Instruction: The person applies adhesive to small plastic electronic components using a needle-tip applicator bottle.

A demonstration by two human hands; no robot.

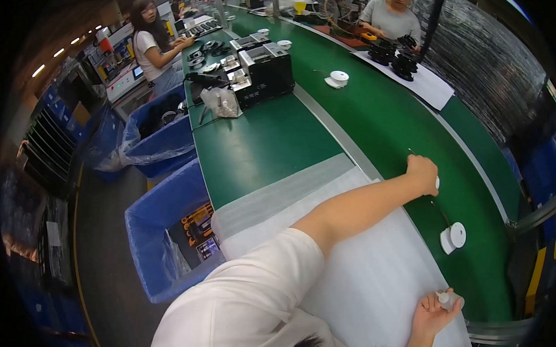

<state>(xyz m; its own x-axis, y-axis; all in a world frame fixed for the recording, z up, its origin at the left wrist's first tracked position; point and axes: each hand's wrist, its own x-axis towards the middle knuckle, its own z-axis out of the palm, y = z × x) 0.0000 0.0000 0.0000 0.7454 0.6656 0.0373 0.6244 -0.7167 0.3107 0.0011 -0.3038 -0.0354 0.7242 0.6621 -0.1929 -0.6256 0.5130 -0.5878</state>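
1. L hand (421,173): out over green belt (377,128), fingers curled at white rnd part (437,183), mostly hidden by the hand; can't tell if gripped.
2. R hand (429,317): lower R, fingers closed on sm. translucent bottle (453,301) w/ white tip.
3. White disc pc. (456,235) w/ thin lead: on belt, btwn both hands, touching neither.
4. 2nd white disc pc. (338,76): farther up belt.
5. White sheet (373,256): on green tabletop (260,151), under L arm.
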